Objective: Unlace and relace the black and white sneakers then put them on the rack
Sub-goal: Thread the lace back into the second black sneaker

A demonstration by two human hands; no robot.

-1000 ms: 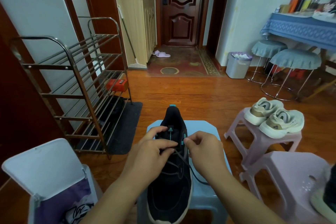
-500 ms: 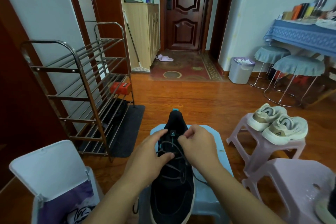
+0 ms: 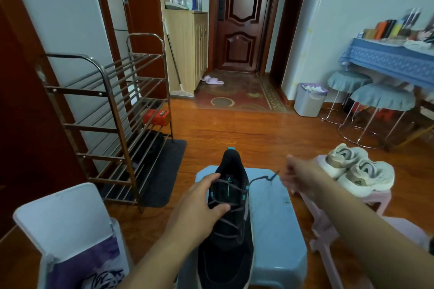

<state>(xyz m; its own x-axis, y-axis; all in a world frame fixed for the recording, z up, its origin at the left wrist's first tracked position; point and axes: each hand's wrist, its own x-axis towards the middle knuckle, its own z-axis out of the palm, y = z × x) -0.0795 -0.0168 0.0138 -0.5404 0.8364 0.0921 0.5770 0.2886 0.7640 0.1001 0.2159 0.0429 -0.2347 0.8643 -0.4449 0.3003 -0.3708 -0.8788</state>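
Sneaker [image 3: 231,218] long axis frame-vertical | left hand [image 3: 199,204] grips tongue | right hand [image 3: 297,175] pinches lace [image 3: 260,179], centre-right.

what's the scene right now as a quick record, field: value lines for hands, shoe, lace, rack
left hand: left hand grips the black sneaker over its tongue
right hand: right hand, blurred, holds the lace end out to the right
shoe: on the blue stool, still partly laced
rack: metal rack at left, no black sneaker visible on it
nearby: cream sneakers on the pink stool
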